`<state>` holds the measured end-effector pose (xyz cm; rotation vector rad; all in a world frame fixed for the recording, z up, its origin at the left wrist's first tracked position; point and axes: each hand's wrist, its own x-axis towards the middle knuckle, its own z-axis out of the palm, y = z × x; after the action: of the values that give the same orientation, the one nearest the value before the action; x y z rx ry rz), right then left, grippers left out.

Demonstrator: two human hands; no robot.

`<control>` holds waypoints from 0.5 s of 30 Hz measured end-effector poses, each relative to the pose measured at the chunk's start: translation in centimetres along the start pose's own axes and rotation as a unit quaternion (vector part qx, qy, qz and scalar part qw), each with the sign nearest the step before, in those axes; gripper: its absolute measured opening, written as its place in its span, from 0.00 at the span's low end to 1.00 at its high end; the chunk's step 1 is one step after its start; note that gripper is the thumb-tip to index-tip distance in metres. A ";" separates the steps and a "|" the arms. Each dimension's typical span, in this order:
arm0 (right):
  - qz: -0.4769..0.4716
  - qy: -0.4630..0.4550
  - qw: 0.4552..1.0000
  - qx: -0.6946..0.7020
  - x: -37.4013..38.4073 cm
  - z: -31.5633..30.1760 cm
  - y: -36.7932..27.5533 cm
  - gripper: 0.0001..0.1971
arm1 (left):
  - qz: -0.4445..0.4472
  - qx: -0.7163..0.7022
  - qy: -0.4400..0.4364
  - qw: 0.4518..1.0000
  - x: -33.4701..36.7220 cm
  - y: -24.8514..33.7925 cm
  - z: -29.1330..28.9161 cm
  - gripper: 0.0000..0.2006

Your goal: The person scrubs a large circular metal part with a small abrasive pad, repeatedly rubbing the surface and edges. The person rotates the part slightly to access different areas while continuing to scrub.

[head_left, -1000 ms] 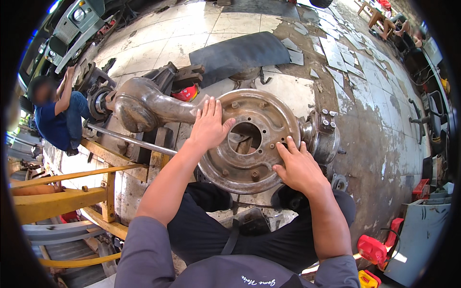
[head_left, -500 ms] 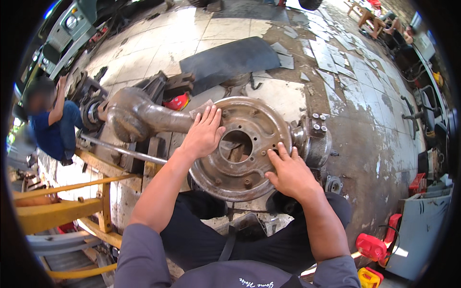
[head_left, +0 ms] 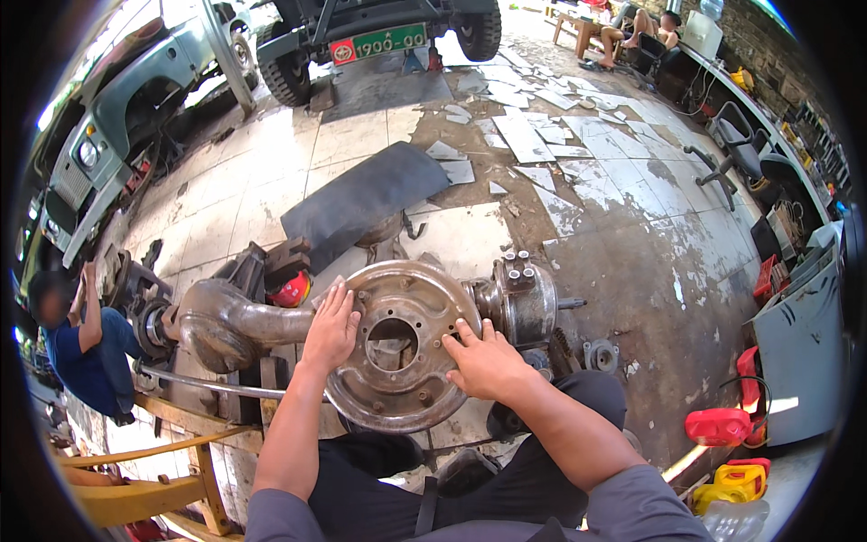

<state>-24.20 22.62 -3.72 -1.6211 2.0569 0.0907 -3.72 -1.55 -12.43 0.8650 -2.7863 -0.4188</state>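
A round, worn brown metal backing plate (head_left: 383,384) stands tilted in front of my knees, with a large centre hole ringed by small bolt holes. My left hand (head_left: 330,332) lies flat on its upper left rim, fingers stretched out together. A small brownish scrap, perhaps sandpaper, lies under those fingertips, mostly hidden. On the plate's right side rests my right hand (head_left: 486,359), fingers spread and touching the face beside the centre hole. Leftward from behind the plate runs a bulbous axle housing (head_left: 219,323). A metal hub with bolts (head_left: 522,303) sits just right of the plate.
A person in blue (head_left: 83,348) crouches at the far left. A long metal rod (head_left: 212,385) and yellow frame (head_left: 135,499) lie to the left. Beyond the plate is a dark curved panel (head_left: 366,203). Red (head_left: 718,426) and yellow containers (head_left: 728,486) stand at the right.
The view has tilted up and turned right, so the plate and hands appear further left and lower. Both hands remain on the plate, with only slight shifts against it.
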 end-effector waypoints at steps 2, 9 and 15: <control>0.003 0.000 1.000 0.007 0.0 -0.1 -0.1 0.34 | -0.041 0.015 0.000 0.999 0.0 0.5 0.0 0.34; -0.012 0.019 1.000 0.000 0.1 0.3 0.2 0.34 | -0.071 0.014 -0.011 0.997 -0.2 1.1 0.1 0.37; -0.010 0.016 1.000 0.004 0.0 0.3 0.4 0.34 | -0.084 0.029 -0.021 0.996 0.2 1.2 0.2 0.37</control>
<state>-24.46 22.82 -4.10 -1.6482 2.0612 0.0487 -4.55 -0.65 -12.21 1.1223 -2.7852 -0.3880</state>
